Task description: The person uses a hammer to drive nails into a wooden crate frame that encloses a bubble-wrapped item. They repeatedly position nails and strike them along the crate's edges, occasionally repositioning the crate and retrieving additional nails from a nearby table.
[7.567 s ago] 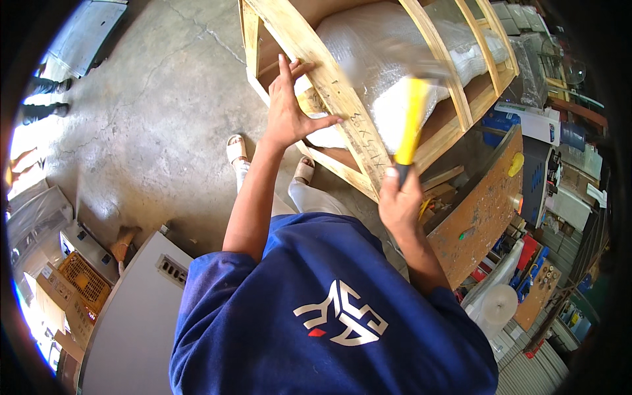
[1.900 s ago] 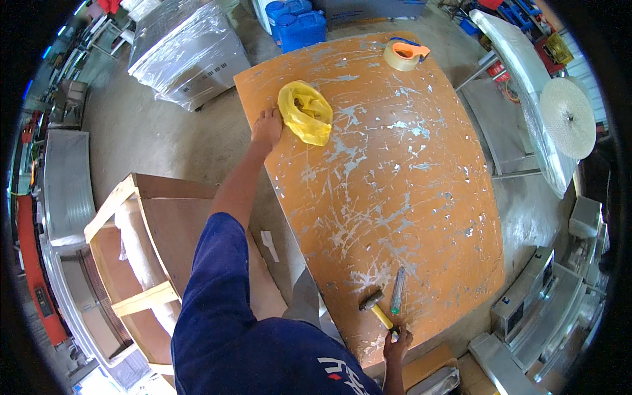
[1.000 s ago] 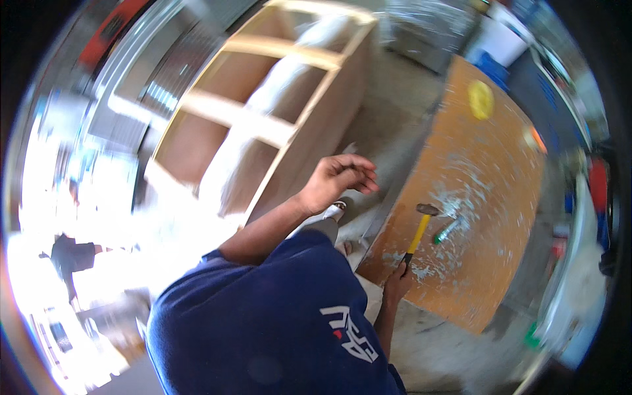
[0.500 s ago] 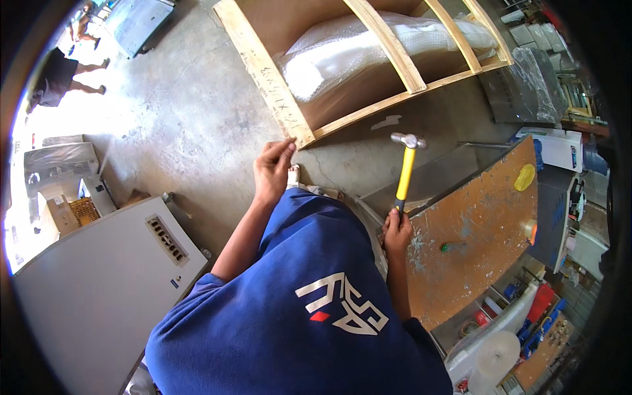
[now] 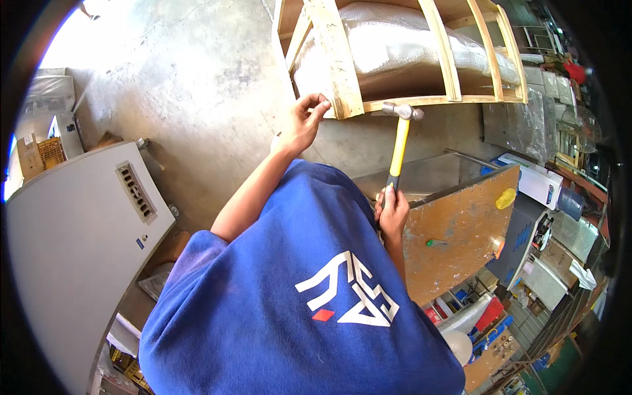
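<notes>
My right hand [image 5: 393, 212] grips hammer [image 5: 399, 151] near crate [image 5: 341, 72] edge; left hand [image 5: 300, 128] pinched, contents unclear, by crate corner; floor [image 5: 191, 79] spreads left.

Glossy metal hammerhead [image 5: 403, 111]; matt wooden crate [image 5: 341, 66]

We see the left forearm [image 5: 250, 201] reaching forward and slanting to the right, its elbow bent outward. The left hand [image 5: 303, 126] is raised at its end, with fingers curled and the thumb brought near the forefinger; whether their tips touch, we cannot tell. Of the right forearm [image 5: 395, 253] we see only a short part, rising almost straight. The right hand [image 5: 393, 210] is nearer the torso [image 5: 296, 296], its fingers closed firmly.
</notes>
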Available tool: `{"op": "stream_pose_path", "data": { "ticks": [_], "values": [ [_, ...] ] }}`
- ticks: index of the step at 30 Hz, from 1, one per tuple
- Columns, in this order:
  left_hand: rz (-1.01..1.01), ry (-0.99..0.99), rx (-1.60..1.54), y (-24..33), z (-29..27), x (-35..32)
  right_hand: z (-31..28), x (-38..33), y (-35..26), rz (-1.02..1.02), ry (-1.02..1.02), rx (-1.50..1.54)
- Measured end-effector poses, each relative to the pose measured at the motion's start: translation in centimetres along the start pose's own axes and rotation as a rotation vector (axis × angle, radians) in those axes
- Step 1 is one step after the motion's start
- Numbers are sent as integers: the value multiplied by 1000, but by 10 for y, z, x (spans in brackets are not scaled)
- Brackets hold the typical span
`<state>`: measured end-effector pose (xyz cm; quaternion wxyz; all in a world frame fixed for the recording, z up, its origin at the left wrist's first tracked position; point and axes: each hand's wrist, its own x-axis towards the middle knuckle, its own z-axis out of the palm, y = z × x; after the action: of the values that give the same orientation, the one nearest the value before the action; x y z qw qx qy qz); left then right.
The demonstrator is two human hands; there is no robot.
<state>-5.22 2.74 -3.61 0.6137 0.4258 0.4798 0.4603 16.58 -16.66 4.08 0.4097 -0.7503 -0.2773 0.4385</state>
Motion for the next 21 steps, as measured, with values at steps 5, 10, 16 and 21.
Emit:
{"op": "stream_pose_path", "data": {
  "ticks": [5,10,16,21],
  "values": [
    [48,30,173,7,21,0,-2,17,-26,5,-64,-2],
    [248,115,307,-7,30,4,-11,20,-22,-24,-105,27],
    [330,196,492,7,43,-3,-26,28,11,-210,-56,-385],
    [455,270,564,-3,47,-7,-24,32,-10,-403,-145,-514]
  ]
}}
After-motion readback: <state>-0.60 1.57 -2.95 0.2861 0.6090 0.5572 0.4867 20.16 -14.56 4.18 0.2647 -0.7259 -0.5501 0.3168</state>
